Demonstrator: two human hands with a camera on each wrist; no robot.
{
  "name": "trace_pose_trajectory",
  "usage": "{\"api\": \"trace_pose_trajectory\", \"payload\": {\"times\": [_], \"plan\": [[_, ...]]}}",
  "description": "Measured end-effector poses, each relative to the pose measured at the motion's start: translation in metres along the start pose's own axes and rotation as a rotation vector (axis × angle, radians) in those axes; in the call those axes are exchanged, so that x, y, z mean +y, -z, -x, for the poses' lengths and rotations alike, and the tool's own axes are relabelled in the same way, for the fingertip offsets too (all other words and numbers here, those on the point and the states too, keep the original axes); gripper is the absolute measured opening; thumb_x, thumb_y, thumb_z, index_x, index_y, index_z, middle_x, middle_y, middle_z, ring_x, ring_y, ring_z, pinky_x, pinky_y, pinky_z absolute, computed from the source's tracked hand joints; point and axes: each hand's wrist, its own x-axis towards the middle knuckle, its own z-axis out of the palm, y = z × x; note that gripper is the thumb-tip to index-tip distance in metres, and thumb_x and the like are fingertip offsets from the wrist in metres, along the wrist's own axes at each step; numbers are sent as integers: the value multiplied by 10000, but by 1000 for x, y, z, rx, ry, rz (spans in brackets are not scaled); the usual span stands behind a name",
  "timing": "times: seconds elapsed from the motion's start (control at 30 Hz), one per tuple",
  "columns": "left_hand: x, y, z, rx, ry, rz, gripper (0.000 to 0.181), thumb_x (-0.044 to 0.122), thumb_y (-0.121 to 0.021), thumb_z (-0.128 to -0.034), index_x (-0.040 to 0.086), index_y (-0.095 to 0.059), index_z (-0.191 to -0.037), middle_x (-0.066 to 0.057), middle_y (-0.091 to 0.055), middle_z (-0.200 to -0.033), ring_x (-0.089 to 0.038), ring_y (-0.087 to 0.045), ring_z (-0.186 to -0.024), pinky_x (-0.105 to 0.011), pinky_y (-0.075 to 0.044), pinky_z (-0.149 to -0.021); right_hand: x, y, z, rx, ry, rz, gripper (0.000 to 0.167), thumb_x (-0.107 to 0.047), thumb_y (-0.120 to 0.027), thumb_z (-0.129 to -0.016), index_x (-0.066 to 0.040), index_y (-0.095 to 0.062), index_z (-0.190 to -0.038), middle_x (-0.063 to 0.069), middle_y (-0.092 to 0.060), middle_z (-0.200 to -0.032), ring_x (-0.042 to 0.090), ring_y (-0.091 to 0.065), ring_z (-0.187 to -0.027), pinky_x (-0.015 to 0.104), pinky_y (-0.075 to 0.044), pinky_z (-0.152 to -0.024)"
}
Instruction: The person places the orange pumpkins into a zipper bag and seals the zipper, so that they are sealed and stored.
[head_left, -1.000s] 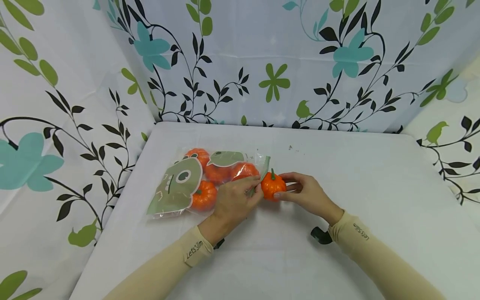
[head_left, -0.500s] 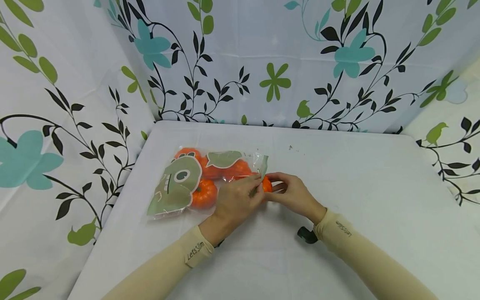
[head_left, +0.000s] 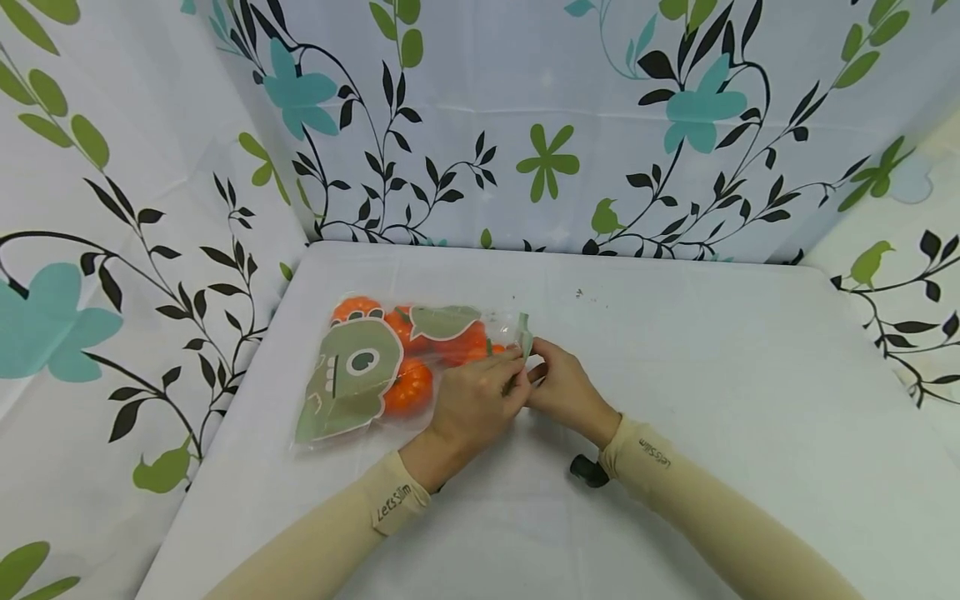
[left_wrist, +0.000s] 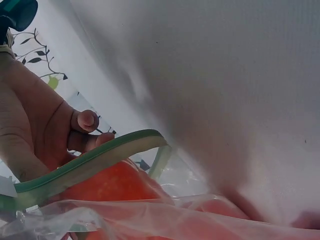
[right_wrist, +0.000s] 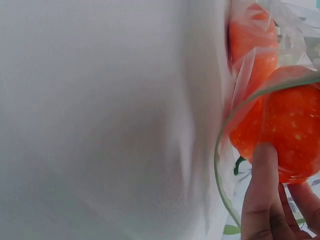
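A clear plastic zip bag (head_left: 352,387) printed with a green cartoon creature lies on the table, with several small orange pumpkins (head_left: 408,387) inside. My left hand (head_left: 474,402) pinches the bag's green-edged mouth at its right end. Through that mouth reaches my right hand (head_left: 568,390). In the right wrist view its thumb and fingers hold an orange pumpkin (right_wrist: 292,132) just inside the green rim (right_wrist: 218,160). The left wrist view shows the green zip strip (left_wrist: 100,154) arching in front of the right hand (left_wrist: 37,117); the left hand's fingers are out of sight there.
A white-covered table (head_left: 712,358) extends to the right of the bag. Behind and at the left hangs a white curtain (head_left: 450,100) with leaf and flower prints. A black wrist device (head_left: 588,471) sits under the right wrist.
My right hand has moved left, carrying a pumpkin from outside the bag in through its mouth. Pumpkins inside have shifted left. The left hand stays at the bag's edge.
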Motion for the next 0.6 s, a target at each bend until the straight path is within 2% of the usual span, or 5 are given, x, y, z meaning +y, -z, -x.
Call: {"api": "trace_pose_trajectory", "payload": {"times": [0.2, 0.3, 0.5, 0.6], "plan": [[-3, 0, 0, 8, 12, 10, 115, 46, -736, -785, 40, -792, -885, -94, -772, -940, -202, -755, -840, -308, -586, -579, 8, 6, 3, -103, 17, -174, 462, -93, -735, -887, -89, -602, -1329, 81, -598, -1330, 237, -723, -991, 338, -564, -773], [-3, 1, 0, 9, 16, 9, 116, 53, -743, -782, 42, -793, -886, -92, -772, -931, -210, -754, -830, -315, -593, -608, 11, 8, 4, -113, 33, -212, 444, -96, -715, -917, -62, -602, -1345, 107, -600, -1333, 265, -719, -1029, 316, -551, -814], [0, 1, 0, 6, -10, -19, 129, 49, -745, -774, 47, -798, -891, -77, -774, -934, -199, -756, -817, -303, -588, -579, 7, 3, 3, -100, 28, -219, 391, -36, -736, -867, -15, -634, -1244, 138, -611, -1180, 255, -730, -974, 286, -559, -751], [2, 1, 0, -5, -14, -25, 130, 51, -743, -779, 40, -798, -896, -75, -774, -949, -199, -757, -828, -303, -592, -592, 4, 0, 2, -87, 39, -211, 422, -2, -724, -848, 16, -627, -1258, 148, -633, -1152, 251, -732, -927, 284, -561, -702]]}}
